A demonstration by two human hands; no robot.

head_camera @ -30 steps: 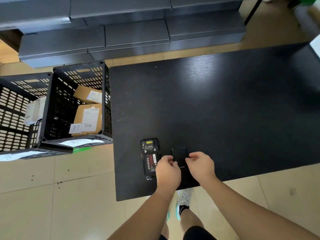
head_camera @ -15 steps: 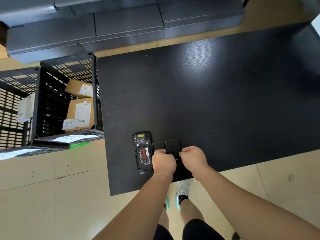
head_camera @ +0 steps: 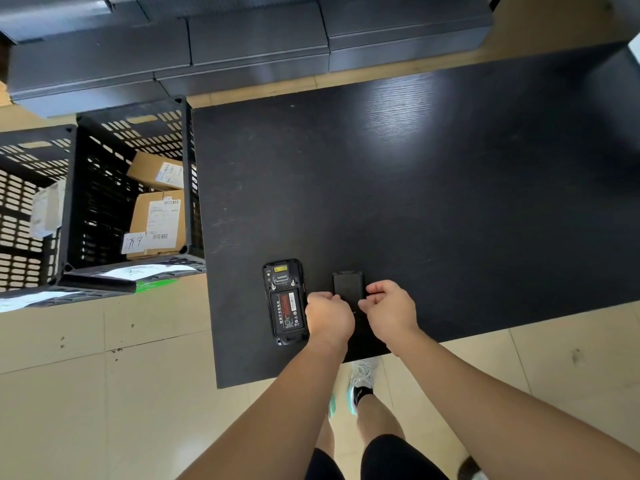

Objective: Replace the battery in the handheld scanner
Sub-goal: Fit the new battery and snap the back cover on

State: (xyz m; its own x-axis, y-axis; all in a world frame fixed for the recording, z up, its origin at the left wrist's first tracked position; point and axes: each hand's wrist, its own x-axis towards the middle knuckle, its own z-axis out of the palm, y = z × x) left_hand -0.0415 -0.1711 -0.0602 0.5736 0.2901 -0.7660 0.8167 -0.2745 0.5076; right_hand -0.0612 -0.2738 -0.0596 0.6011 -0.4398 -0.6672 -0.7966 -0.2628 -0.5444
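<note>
Both forearms are bare, with no sleeves, watch or rings showing on the left hand [head_camera: 329,318] or the right hand [head_camera: 391,311]. Black shorts [head_camera: 388,459] cover the thighs. A white sneaker [head_camera: 362,381] has grey laces, a black collar and mint-green trim.

A black table [head_camera: 450,202] stands on beige floor tiles [head_camera: 86,393], black crates [head_camera: 188,174] alongside, grey boxes [head_camera: 256,36] behind.

The black wood-grain surface [head_camera: 450,188] has a soft sheen. The black plastic handheld scanner [head_camera: 285,301] looks matt, its battery label glossy. The black perforated plastic crate [head_camera: 188,174] holds brown cardboard boxes [head_camera: 157,216] with paper labels.
</note>
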